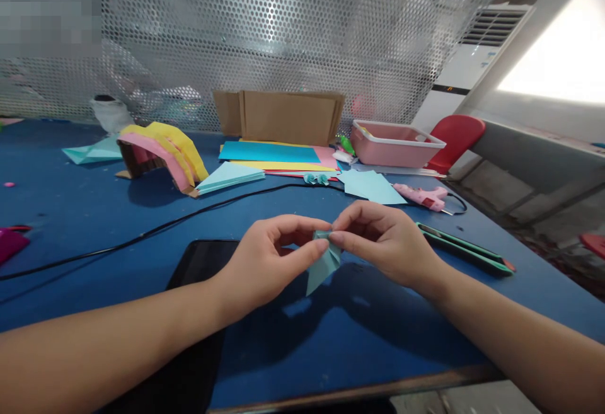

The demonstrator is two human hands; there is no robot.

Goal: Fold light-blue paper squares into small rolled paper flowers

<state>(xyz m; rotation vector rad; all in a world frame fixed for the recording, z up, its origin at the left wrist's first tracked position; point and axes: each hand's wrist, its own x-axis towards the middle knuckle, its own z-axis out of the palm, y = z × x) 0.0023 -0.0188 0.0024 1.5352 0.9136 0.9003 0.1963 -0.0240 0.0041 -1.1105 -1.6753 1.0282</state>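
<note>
Here: pale-blue paper [325, 265], creased, pointed below, pinched in hands [267, 253] [387, 241].

Small piece of pale turquoise paper [322, 269], creased into folds, pinched near its top between left hand [267, 259] and right hand [390, 244], hanging aslant, pointed corner down

A pink bin [394, 148] stands near brown cardboard [289, 116].
</note>
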